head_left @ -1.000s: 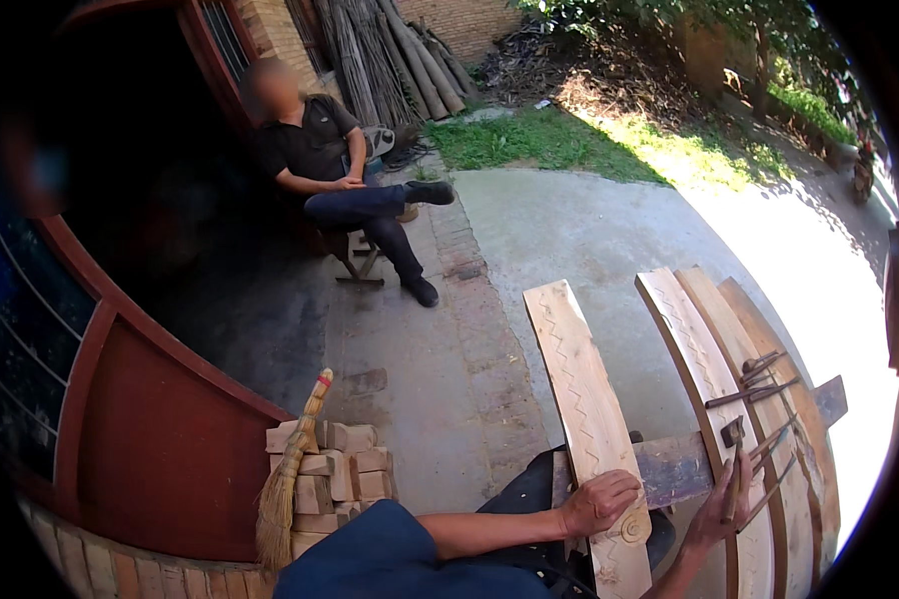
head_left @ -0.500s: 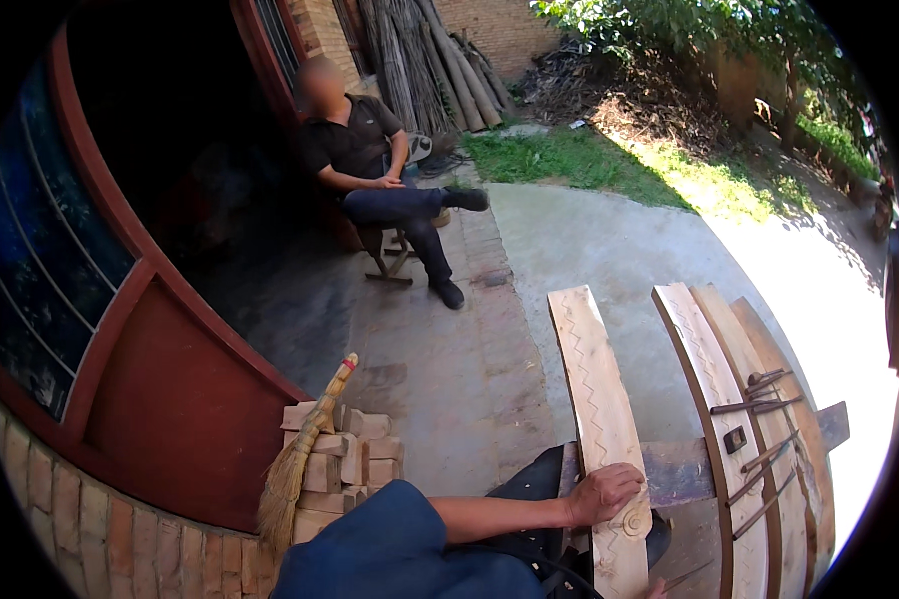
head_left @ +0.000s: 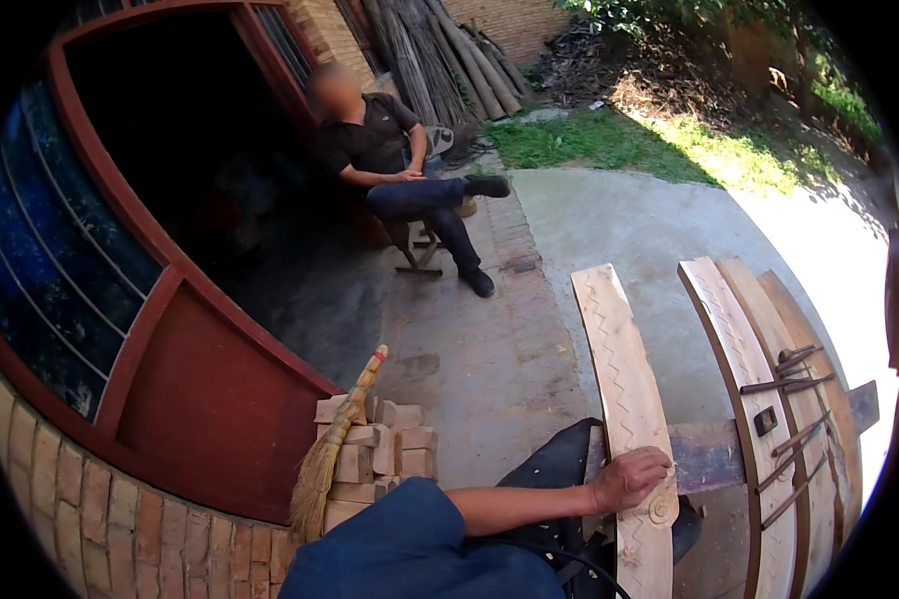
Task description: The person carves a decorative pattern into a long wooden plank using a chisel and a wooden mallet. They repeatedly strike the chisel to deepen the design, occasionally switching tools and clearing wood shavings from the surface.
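A long pale wooden board [head_left: 617,354] lies pointing away from me, a zigzag line running along its face. My left hand [head_left: 631,479] rests across it with curled fingers reaching toward its right edge, so it is closed on the board. Whether a small tool is also under those fingers is hidden. Just beyond the hand, nearer me, a round spiral carving [head_left: 661,511] stands on the board's edge. The board crosses a dark, worn plank [head_left: 707,457]. My right hand is out of sight.
To the right lie more boards [head_left: 714,299] bearing several thin chisels [head_left: 791,435] and a small dark block [head_left: 765,420]. A straw broom [head_left: 332,461] leans on stacked wood blocks [head_left: 418,439] at left. Farther off, a person [head_left: 370,140] sits on a stool by the doorway.
The view has shifted, so the scene sits farther right and slightly higher. My right hand, partly seen with a thin tool at the lower edge, has left the picture. My left hand stays on the board.
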`<state>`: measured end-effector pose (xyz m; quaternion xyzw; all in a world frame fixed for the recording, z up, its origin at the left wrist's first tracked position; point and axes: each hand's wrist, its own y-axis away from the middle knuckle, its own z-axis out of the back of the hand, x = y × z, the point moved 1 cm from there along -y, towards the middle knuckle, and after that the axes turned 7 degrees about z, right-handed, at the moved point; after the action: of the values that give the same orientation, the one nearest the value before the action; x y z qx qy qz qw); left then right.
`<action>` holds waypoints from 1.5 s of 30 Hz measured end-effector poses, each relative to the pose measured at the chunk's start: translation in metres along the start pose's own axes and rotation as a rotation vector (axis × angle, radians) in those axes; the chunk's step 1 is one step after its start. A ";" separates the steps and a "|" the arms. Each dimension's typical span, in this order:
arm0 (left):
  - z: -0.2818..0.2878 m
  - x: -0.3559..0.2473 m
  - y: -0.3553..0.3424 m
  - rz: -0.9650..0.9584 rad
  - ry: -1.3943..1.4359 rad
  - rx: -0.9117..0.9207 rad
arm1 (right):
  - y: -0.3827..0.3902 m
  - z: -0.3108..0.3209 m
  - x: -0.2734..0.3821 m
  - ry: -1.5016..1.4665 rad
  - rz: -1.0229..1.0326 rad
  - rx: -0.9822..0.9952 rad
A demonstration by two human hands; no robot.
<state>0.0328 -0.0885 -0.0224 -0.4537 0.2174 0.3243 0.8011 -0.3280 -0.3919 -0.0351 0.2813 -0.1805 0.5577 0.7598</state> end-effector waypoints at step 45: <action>0.103 0.068 0.140 0.648 -0.625 0.360 | -0.278 -0.062 0.179 -1.055 0.062 -0.442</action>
<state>-0.0145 0.0759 -0.0974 -0.0977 0.1491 0.6351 0.7516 -0.0106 -0.2808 -0.0407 0.3506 -0.6556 0.3129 0.5911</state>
